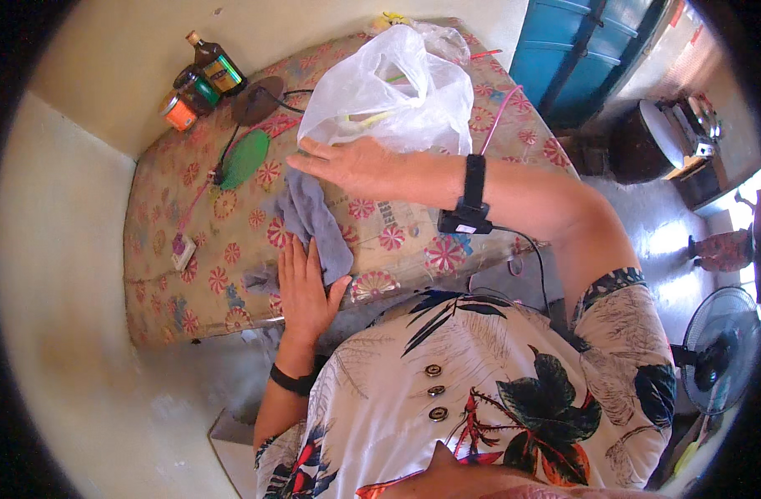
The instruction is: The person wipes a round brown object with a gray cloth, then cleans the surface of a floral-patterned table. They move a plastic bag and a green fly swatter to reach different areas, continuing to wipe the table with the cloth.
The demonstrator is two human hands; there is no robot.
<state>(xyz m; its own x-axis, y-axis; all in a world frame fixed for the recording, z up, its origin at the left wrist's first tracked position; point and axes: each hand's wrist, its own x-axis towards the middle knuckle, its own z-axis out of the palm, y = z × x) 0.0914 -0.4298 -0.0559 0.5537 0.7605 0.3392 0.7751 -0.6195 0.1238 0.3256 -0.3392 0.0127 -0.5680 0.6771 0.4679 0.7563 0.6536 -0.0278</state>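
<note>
A grey cloth [318, 215] lies crumpled on a table [380, 215] covered with a flowered plastic sheet. My left hand [305, 290] rests flat on the cloth's near end, fingers stretched out and thumb spread to the right. Reaching across from the right, my right hand [349, 165] is over the far end of the cloth, its fingers extended. Nothing shows in its grasp; whether it touches the cloth cannot be made out. Just beyond it stands a bulging white plastic bag [387, 93], with something greenish faintly visible inside.
Against the wall stand a dark glass bottle [218, 65], a dark jar [196, 87] and an orange-labelled jar [178, 111]. Nearby are a brown disc [259, 100], a green oval piece [246, 160] and a white socket block [183, 252] on a pink cord. A fan [720, 352] stands at the right.
</note>
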